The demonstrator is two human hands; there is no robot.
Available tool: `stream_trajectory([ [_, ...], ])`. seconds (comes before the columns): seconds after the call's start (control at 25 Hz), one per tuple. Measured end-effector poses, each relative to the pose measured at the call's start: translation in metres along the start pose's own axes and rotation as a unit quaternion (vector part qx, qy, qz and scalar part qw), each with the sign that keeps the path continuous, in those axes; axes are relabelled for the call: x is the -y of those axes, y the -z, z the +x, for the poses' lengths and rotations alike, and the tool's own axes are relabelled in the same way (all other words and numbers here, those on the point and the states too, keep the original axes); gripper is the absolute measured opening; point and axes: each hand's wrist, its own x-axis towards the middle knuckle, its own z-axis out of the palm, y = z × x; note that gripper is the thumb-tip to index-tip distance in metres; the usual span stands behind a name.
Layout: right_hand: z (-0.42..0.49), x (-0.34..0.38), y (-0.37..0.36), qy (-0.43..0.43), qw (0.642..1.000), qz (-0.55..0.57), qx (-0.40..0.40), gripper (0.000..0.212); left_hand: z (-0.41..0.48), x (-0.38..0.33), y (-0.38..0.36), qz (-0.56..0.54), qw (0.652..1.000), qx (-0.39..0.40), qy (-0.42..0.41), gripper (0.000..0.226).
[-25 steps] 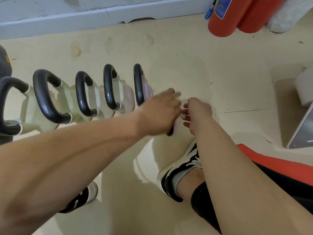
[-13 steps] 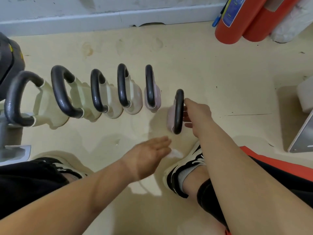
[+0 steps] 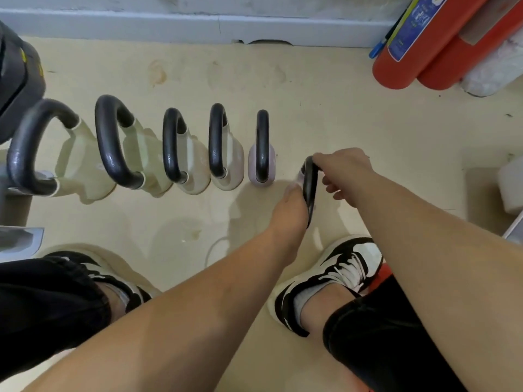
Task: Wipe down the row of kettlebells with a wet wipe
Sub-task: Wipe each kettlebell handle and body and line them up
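R grip (image 3: 343, 165) holds end kettlebell (image 3: 309, 189), L grip (image 3: 290, 210) — prob. touching — beside

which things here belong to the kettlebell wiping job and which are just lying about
Job: row of kettlebells; end kettlebell, gripped by right hand; left hand against it; wipe not visible.
Lying about: red extinguishers; white object; dark machine.
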Motion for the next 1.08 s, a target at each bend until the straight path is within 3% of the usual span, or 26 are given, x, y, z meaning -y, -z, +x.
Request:
stream_trajectory([
  [0.08, 0.008, -0.004, 0.002, -0.032, 0.999, -0.023, 0.017, 0.041, 0.012, -0.004, 0.006, 0.018, 0.999, 0.018, 0.024, 0.039],
  [0.2, 0.004, -0.024, -0.006, -0.139, 0.980, -0.027, 0.140, 0.035, 0.025, -0.032, -0.001, -0.005, 0.999, -0.006, 0.046, 0.025],
  [0.28, 0.000, -0.034, -0.008, -0.180, 0.962, 0.065, 0.196, 0.035, 0.026, -0.051, -0.012, -0.095, 0.992, -0.008, 0.082, 0.024],
  [0.36, 0.010, -0.038, -0.005, -0.187, 0.948, 0.166, 0.196, 0.043, 0.032, -0.059, -0.017, -0.168, 0.979, -0.015, 0.118, 0.023],
  [0.48, 0.020, -0.030, 0.000, -0.134, 0.967, 0.135, 0.170, 0.048, 0.040, -0.069, -0.019, -0.213, 0.966, -0.033, 0.140, 0.020],
  [0.64, 0.029, -0.017, 0.001, -0.117, 0.959, 0.210, 0.150, 0.045, 0.053, -0.096, -0.020, -0.284, 0.948, -0.048, 0.134, 0.019],
  [0.8, 0.039, 0.007, 0.008, -0.093, 0.954, 0.253, 0.128, 0.040, 0.072, -0.123, -0.027, -0.220, 0.970, -0.047, 0.091, 0.012],
  [1.04, 0.047, 0.028, 0.008, -0.060, 0.952, 0.285, 0.099, 0.042, 0.108, -0.150, -0.028, -0.199, 0.973, -0.053, 0.107, 0.030],
  [1.08, 0.048, 0.029, 0.007, -0.062, 0.952, 0.285, 0.093, 0.042, 0.109, -0.149, -0.027, -0.153, 0.982, -0.055, 0.097, 0.034],
])
